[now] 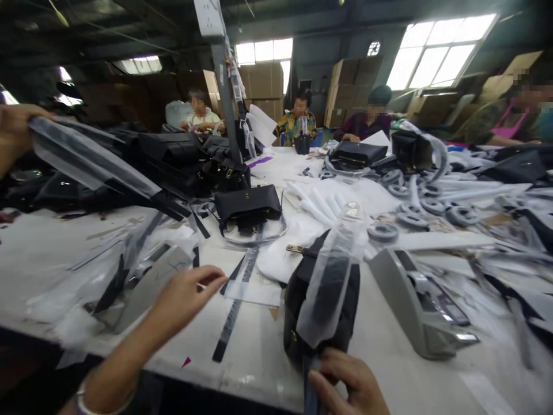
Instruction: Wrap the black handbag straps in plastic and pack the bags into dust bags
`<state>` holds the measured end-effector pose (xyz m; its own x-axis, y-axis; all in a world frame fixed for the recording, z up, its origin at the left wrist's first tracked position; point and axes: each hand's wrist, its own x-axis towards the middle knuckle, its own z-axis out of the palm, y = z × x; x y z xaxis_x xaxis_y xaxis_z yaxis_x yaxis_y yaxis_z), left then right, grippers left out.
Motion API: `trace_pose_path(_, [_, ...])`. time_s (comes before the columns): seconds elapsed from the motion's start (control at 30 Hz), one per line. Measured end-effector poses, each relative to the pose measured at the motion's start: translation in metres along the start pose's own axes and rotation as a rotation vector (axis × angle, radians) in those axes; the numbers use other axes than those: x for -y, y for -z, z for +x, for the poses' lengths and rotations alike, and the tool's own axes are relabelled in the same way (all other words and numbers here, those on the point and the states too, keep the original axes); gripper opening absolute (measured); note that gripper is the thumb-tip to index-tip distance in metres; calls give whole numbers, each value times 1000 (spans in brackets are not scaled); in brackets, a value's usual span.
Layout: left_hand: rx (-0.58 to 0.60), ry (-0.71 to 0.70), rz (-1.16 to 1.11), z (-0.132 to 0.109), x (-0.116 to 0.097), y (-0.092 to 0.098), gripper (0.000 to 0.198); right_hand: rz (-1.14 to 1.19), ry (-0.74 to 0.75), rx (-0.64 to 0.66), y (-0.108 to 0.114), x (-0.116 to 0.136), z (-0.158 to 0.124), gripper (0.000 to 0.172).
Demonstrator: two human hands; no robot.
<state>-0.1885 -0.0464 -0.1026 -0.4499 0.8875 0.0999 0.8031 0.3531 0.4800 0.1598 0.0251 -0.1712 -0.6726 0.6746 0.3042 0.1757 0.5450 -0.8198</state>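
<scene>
At five o'clock you have a black bag (296, 297), its clasp (295, 249) gold-toned, and a milky translucent sleeve (332, 276). Your tabletop (259, 357) is off-white, with a magenta scrap (186, 362) at seven. The tape dispensers (397, 300) at four and eight are grey. At twelve, a shirt (285, 125) shows you a yellow-and-green pattern.

Dark ceiling (138, 29), bright windows (440, 53) — paned

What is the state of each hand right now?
Left hand: half closed; whether it pinches anything cannot be told.
Right hand: closed on a dark strap.
</scene>
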Motion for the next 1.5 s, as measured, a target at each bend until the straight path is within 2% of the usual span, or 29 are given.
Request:
trace_pose_path(0.07, [8, -17, -21, -21, -5, -55, 38, 54, -42, 16, 0, 5, 2, 44])
trace_pose_path(0.13, [-31, -22, -7, -30, 1, -96, 48, 105, -83, 63, 1, 10, 1, 47])
trace_pose_path(0.17, [-49, -21, 0, -30, 6, -109, 49, 126, -102, 70, 2, 12, 1, 47])
trace_pose_path(0.23, [-68, -24, 8, -25, 18, -123, 45, 170, -125, 84, 4, 14, -1, 48])
trace_pose_path(0.33, [-85, -13, 1, -14, 35, -119, 38, 222, -149, 100, 6, 13, -4, 47])
trace_pose_path(0.43, [-131, 54, -31, -4, 47, -101, 35, 252, -160, 78, 5, 12, -6, 47])
trace_pose_path(0.5, [-174, 102, -77, -1, 49, -87, 33, 278, -171, 62, 4, 12, -7, 46])
trace_pose_path(0.57, [-214, 121, -152, -3, 42, -78, 31, 328, -204, 51, 3, 13, -8, 45])
trace_pose_path(0.63, [-230, 111, -264, -13, 22, -75, 32, 388, -251, 44, 3, 16, -8, 43])
trace_pose_path(0.7, [-193, 92, -413, -34, -8, -80, 35, 433, -292, 36, 3, 19, -7, 44])
trace_pose_path(0.73, [-148, 86, -497, -48, -26, -84, 37, 447, -308, 32, 3, 21, -6, 45])
trace_pose_path(0.83, [81, 68, -740, -97, -78, -97, 42, 469, -341, 13, 2, 26, -5, 45])
trace_pose_path(0.9, [178, 69, -847, -125, -105, -104, 44, 459, -344, -9, 0, 27, -5, 44])
trace_pose_path(1.0, [230, 142, -1050, -152, -128, -114, 39, 429, -336, -58, -5, 27, -7, 41])
trace_pose_path(1.13, [294, 268, -1294, -167, -134, -131, 47, 420, -338, -95, -9, 27, -7, 37])
trace_pose_path(1.2, [252, 284, -1292, -175, -131, -141, 55, 381, -326, -123, -11, 27, -7, 37])
trace_pose_path(1.27, [101, 244, -1176, -185, -125, -150, 54, 338, -308, -154, -13, 27, -7, 36])
trace_pose_path(1.37, [-111, 156, -952, -201, -115, -158, 34, 332, -300, -172, -16, 27, -8, 35])
trace_pose_path(1.5, [-243, 21, -798, -220, -104, -159, 11, 362, -305, -179, -21, 29, -8, 36])
